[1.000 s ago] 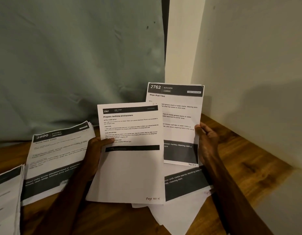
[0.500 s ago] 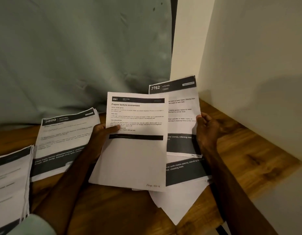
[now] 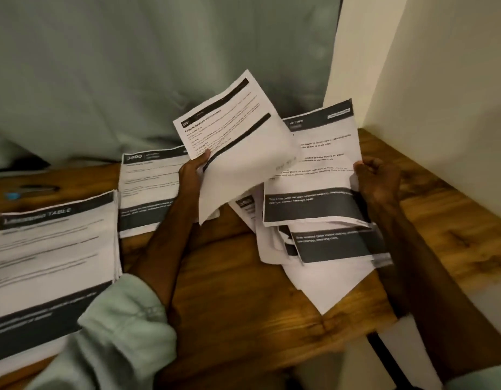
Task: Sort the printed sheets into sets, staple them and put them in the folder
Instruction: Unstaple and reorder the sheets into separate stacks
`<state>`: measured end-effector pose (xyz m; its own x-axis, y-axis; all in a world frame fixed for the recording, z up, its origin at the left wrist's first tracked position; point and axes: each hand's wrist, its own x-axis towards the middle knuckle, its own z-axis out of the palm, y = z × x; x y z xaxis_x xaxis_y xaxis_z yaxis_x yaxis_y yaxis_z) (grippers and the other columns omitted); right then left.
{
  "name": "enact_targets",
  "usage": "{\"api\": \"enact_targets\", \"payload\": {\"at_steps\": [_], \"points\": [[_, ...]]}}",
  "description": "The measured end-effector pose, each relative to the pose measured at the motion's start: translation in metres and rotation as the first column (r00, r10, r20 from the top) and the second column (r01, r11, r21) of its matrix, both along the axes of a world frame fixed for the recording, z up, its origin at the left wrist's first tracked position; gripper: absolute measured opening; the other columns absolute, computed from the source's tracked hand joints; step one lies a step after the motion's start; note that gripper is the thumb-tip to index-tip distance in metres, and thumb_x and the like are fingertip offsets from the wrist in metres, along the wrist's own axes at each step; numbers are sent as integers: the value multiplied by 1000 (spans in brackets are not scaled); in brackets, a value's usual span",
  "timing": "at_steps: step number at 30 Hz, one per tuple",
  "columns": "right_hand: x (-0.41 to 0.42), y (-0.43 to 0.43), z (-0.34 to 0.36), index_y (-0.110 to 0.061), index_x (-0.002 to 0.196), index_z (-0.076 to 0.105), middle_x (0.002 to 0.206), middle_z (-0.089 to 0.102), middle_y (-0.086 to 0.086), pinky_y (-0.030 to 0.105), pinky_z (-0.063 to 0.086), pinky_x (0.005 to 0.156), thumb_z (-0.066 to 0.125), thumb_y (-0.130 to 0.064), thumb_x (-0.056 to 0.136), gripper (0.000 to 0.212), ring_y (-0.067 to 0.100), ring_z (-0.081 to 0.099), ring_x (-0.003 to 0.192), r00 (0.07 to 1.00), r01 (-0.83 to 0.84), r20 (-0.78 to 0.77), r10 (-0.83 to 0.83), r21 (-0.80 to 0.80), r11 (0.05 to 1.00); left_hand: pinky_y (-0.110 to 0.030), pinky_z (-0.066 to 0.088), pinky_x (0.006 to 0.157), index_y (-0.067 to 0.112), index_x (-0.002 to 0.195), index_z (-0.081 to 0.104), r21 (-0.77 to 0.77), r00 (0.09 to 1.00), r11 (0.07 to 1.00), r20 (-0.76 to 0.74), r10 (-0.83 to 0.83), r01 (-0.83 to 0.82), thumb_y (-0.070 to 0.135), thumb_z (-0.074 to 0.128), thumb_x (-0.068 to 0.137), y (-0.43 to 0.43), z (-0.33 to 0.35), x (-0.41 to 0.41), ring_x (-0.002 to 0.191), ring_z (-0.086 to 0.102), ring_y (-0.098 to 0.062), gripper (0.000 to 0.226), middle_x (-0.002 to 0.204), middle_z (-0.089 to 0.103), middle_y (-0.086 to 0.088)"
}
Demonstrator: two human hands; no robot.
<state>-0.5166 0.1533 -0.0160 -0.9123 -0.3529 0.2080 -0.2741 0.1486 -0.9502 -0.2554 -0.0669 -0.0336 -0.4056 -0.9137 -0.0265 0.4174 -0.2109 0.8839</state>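
Sheet newly aslant in left hand

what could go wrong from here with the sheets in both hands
1. The left hand pinches the bedtime sheet by one edge and the sheet bends; it may crease or slip.
2. The loose pile under the kitchen sheet, held by the right hand, lies fanned and skewed; pages could get mixed.
3. The 3800 stack lies right beside the near stack; a sheet could land on the wrong set.
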Motion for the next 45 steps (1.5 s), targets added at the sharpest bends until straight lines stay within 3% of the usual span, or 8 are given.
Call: {"api": "enact_targets", "payload": {"at_steps": [3, 9, 16, 23, 28, 36, 41, 45], "points": [[28, 16, 7, -12, 109, 71, 116, 72, 8, 42, 58, 93, 63, -18, 98, 14, 22, 69, 101, 991, -132, 41, 131, 35, 991, -24, 57, 71, 9, 125, 68, -19, 988, 994, 108, 107, -106, 21, 70, 95, -2, 21, 9, 97, 74, -19, 32, 110, 76, -1], [105, 43, 4, -21, 92, 69, 93, 68, -10, 35, 54, 90, 63, -17, 99, 11, 12, 65, 92, 962, -257, 103, 251, 50, 965, -22, 57, 60, 9, 123, 69, -63, 983, 985, 77, 167, -162, 17, 74, 92, -3, 52, 30, 80, 75, -13, 32, 105, 76, 0], [152, 44, -20, -9, 112, 73, 106, 66, -6, 25, 44, 90, 65, -10, 96, 18, 9, 61, 91, 992, -126, 27, 125, 59, 990, -35, 64, 76, 8, 117, 69, -106, 991, 986, 16, 131, -129, 11, 72, 93, -7, 71, 45, 90, 76, -21, 24, 111, 76, -5], [162, 45, -9, -13, 113, 73, 108, 74, -4, 29, 53, 93, 63, -9, 97, 19, 10, 68, 100, 994, -108, -16, 107, -120, 987, -28, 60, 66, 11, 114, 70, -138, 985, 976, -28, 168, -170, 12, 72, 93, -15, 88, 63, 83, 77, -16, 21, 102, 78, 1], [179, 27, -20, -16, 87, 76, 95, 76, -6, 36, 58, 90, 63, -7, 95, 17, 18, 71, 94, 950, -303, -37, 309, 108, 947, -32, 62, 75, 7, 119, 70, -189, 984, 966, -21, 178, -179, 11, 74, 92, -21, 95, 71, 89, 77, -19, 28, 108, 77, -2], [197, 25, -30, -24, 93, 76, 81, 74, -11, 32, 58, 77, 77, -35, 88, 13, 4, 67, 75, 894, -189, -309, 325, 399, 897, -39, 63, 83, 7, 123, 69, -239, 991, 970, 111, 73, -44, 13, 72, 94, -17, 87, 61, 97, 76, -24, 30, 116, 76, -6], [189, 34, -18, -22, 87, 77, 86, 68, -19, 4, 43, 64, 74, -24, 92, 6, -10, 60, 77, 882, -172, -397, 254, 230, 958, -34, 63, 76, 5, 124, 69, -213, 991, 976, 133, -9, 37, 10, 71, 94, -5, 83, 42, 96, 76, -25, 30, 114, 76, -8], [142, 49, -14, -18, 94, 76, 93, 67, -12, 6, 36, 63, 75, -22, 91, 5, 5, 60, 78, 946, 1, -318, 62, 194, 981, -43, 61, 90, 13, 124, 70, -140, 983, 984, 158, -89, 112, 18, 73, 93, 1, 64, 25, 101, 75, -27, 32, 114, 77, -5]]}}
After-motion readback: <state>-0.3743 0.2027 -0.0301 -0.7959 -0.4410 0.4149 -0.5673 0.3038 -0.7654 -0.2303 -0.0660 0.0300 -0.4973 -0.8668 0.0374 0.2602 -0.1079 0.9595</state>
